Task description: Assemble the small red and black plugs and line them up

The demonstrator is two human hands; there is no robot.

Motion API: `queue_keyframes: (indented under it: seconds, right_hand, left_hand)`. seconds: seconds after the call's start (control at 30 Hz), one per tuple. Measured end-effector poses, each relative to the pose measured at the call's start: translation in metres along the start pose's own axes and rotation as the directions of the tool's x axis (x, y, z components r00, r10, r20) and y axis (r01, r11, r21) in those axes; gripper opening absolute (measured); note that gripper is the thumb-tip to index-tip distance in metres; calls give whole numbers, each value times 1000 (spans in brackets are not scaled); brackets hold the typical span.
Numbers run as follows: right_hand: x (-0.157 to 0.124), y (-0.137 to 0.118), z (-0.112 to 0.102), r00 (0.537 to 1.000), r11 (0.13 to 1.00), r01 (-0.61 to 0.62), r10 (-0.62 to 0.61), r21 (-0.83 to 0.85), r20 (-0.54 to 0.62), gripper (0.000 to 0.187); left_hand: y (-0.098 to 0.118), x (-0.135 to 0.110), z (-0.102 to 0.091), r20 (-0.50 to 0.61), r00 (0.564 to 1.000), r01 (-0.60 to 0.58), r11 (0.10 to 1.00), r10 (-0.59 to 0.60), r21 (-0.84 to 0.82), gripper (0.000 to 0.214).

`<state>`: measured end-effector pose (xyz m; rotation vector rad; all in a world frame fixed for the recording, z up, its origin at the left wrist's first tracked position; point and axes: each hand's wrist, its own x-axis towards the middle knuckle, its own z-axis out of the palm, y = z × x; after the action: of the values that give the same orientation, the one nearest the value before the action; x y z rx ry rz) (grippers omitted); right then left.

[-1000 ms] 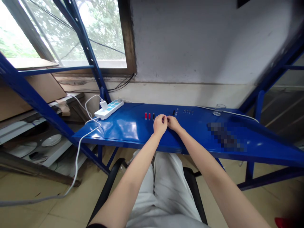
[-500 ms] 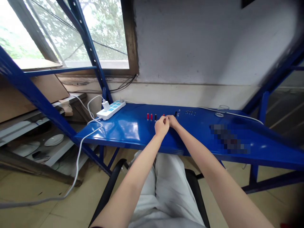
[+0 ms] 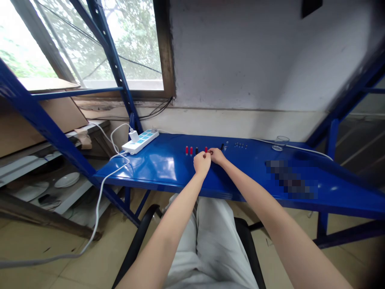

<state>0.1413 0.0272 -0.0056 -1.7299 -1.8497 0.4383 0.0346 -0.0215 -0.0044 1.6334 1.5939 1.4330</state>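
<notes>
My left hand [image 3: 202, 163] and my right hand [image 3: 217, 156] meet above the blue table, fingers closed and tips together. A small dark bit shows between the fingertips, too small to name. Just behind the hands is a short red cylinder [image 3: 206, 149], partly covered by them. Left of it stand a black cylinder [image 3: 197, 151] and two red-and-clear ones, an outer one [image 3: 187, 151] and an inner one [image 3: 191, 151]. Beyond my right hand are another black piece [image 3: 222, 147] and small clear pieces [image 3: 226, 146].
Several tiny metal-looking parts [image 3: 241, 145] lie in rows at the back. A clear glass [image 3: 280, 143] stands behind a pixelated dark object [image 3: 291, 179] on the right. A white power strip [image 3: 141, 141] with its cable occupies the left end. Blue posts [image 3: 331, 140] frame the table.
My left hand has shifted slightly left and the knuckles have turned, leaving a small gap between the two palms. The fingertips still meet. The table pieces stay in place.
</notes>
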Motion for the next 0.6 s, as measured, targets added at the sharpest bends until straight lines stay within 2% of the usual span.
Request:
queue_keyframes:
  seconds: [0.13, 0.23, 0.33, 0.43, 0.5, 0.6]
  right_hand:
    - [0, 3, -12, 996, 999, 33, -33, 4, 77, 25]
    - [1, 11, -28, 989, 999, 32, -36, 31, 144, 29]
    - [3, 23, -52, 967, 998, 5, -22, 65, 255, 20]
    - [5, 39, -74, 939, 993, -116, 111, -5, 325, 6]
    - [7, 51, -83, 921, 971, -226, 239, -76, 309, 5]
    - [12, 68, -82, 936, 942, -317, 329, -108, 126, 15]
  left_hand:
    - [0, -2, 1, 30, 998, -50, 999, 49, 22, 32]
    - [0, -4, 4, 104, 984, -148, 989, 144, 25, 34]
    - [-2, -6, 7, 195, 944, -273, 962, 268, 3, 34]
    - [-4, -8, 8, 242, 912, -337, 941, 331, -18, 34]
    - [-5, -8, 8, 252, 906, -345, 938, 341, -29, 33]
    - [-5, -9, 7, 260, 902, -347, 937, 343, -32, 31]
